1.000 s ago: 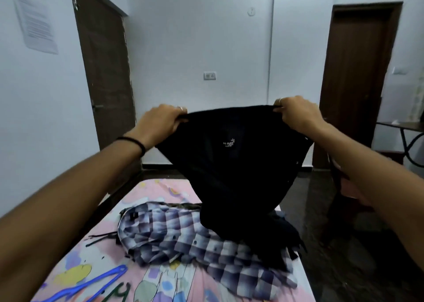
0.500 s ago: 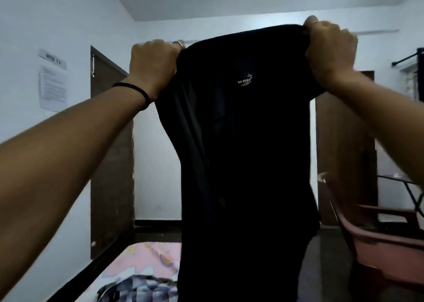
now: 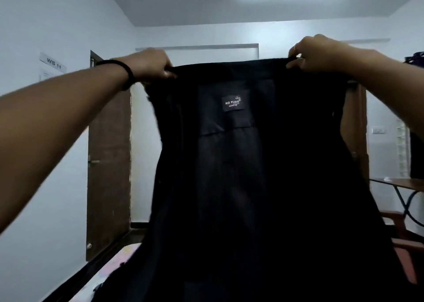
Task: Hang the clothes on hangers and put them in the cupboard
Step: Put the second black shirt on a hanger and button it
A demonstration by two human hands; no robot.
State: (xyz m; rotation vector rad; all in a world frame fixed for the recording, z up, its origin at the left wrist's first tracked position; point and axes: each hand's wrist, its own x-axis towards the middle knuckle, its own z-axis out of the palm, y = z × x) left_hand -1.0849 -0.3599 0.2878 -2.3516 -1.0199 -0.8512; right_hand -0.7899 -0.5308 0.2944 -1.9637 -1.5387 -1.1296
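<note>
Fingers of the left hand (image 3: 150, 64) curl over and pinch the top edge of the black garment (image 3: 252, 175) at centre left of the frame; the right hand (image 3: 321, 53) pinches the same edge at upper right. Both grips are closed on fabric, and the edge runs taut between them. The garment hangs spread at full width through the centre of the frame, with its sewn label (image 3: 232, 103) facing the camera just below the held edge. Its lower part fills the bottom of the frame and hides most of what lies beneath.

Status: early stage. No hanger is visible, and none is inside the garment. No cupboard is visible either. Remaining steps, as judged: fit a hanger, carry the garment to the cupboard, hang it, then repeat for any other clothes.

Surroundings: a patterned bed sheet (image 3: 128, 253) shows at lower left, a brown door (image 3: 107, 164) at left.
</note>
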